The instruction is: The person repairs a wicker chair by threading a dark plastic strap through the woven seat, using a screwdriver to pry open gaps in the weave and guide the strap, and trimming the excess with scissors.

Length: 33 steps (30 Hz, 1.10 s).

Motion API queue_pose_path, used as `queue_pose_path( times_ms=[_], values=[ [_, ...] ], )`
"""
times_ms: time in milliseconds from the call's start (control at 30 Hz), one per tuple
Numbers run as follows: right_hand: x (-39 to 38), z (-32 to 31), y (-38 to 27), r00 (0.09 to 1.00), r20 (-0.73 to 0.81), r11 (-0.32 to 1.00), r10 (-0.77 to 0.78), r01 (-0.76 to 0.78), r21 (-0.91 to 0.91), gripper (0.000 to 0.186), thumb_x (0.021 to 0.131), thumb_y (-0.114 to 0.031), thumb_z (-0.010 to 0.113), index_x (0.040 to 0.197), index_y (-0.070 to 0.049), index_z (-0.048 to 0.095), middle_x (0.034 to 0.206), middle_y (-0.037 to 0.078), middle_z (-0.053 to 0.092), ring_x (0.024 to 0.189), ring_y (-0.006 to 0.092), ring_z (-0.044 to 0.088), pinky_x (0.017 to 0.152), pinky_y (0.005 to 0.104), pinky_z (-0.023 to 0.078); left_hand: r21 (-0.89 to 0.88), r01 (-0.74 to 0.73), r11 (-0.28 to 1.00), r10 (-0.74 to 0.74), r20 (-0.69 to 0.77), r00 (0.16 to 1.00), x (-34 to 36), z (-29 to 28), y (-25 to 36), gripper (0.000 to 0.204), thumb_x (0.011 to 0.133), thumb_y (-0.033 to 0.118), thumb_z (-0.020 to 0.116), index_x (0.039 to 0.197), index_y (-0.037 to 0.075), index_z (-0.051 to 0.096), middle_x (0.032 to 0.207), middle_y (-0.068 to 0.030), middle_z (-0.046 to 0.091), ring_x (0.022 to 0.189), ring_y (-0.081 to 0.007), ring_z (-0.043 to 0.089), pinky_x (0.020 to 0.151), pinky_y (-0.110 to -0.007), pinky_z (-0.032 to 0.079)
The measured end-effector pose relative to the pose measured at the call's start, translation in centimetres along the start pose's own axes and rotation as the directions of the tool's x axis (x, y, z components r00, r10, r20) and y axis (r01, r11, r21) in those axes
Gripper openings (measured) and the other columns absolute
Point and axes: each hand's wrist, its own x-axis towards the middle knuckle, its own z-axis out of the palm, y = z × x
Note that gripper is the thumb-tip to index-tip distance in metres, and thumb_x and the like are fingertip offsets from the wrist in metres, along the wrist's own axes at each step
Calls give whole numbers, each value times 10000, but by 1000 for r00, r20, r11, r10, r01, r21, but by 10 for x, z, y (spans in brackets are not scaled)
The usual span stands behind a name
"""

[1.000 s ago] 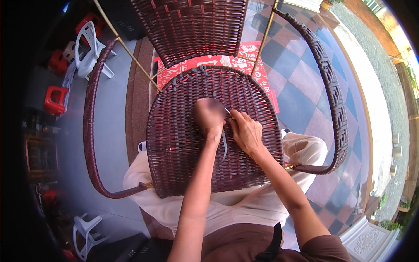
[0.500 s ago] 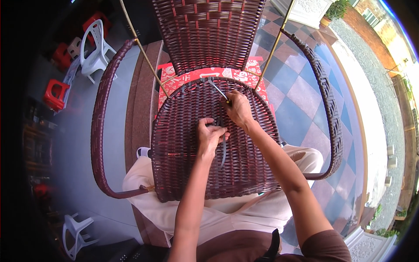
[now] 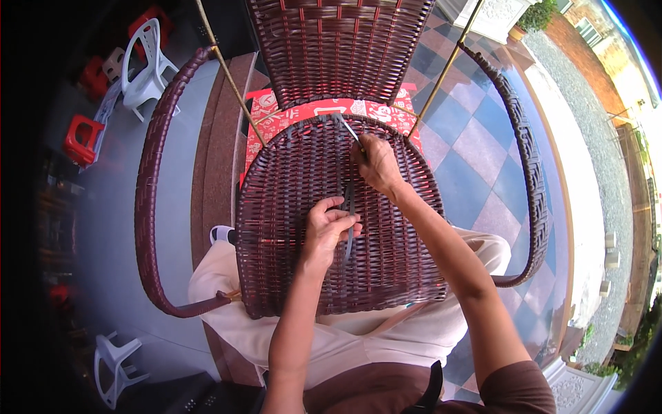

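Observation:
A woven dark-brown chair seat (image 3: 289, 262) lies across my lap between two wrapped armrests. My right hand (image 3: 376, 162) is closed round the handle of a thin metal tool (image 3: 349, 129), whose tip reaches the seat's rear rim near a grey strip woven there. My left hand (image 3: 327, 231) is lower on the middle of the seat, fingers bent round a flat grey strip (image 3: 349, 245) that hangs loose over the weave. The tool's handle is mostly hidden in my fingers.
The woven backrest (image 3: 334, 52) rises beyond, on gold metal rods, above a red printed sheet (image 3: 269, 103). White plastic chairs (image 3: 145, 69) and red stools (image 3: 83, 138) stand at left, beside stone steps (image 3: 214, 172). A checkered tile floor (image 3: 483, 165) lies right, with a planter beyond.
My right hand has moved up toward the seat's rear rim with the tool now angled up-left. My left hand has moved down the seat with the strip.

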Motion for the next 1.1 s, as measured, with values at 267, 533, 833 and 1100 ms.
queue_pose_path(
  times_ms=[267,533,833,1100],
  values=[
    [42,-22,-26,965,-227,987,-135,151,54,90,848,-29,503,791,11,446,645,178,541,567,328,544,513,375,406,123,81,989,-99,142,985,-10,-3,14,129,824,89,577,930,17,585,768,-53,622,650,-103,592,595,-218,498],
    [84,-48,-53,937,-331,977,-110,162,135,87,815,-46,523,805,7,454,703,231,559,672,419,548,586,477,407,203,-107,973,86,110,990,3,2,8,177,883,202,533,783,68,591,730,-1,597,686,-65,550,647,-197,417],
    [129,-99,-94,682,-652,919,-332,390,-60,71,805,-49,525,791,21,523,643,195,590,557,358,582,514,417,456,465,-144,873,219,-110,969,37,17,9,198,854,175,560,751,17,619,612,32,517,559,-33,420,531,-200,336],
    [159,-121,-124,673,-624,884,-398,464,-64,57,815,-47,480,812,3,452,678,254,528,678,448,530,585,506,401,620,-358,698,510,-80,856,71,3,-15,188,730,75,634,686,-102,591,604,-65,576,518,-103,492,508,-248,406]
  ],
)
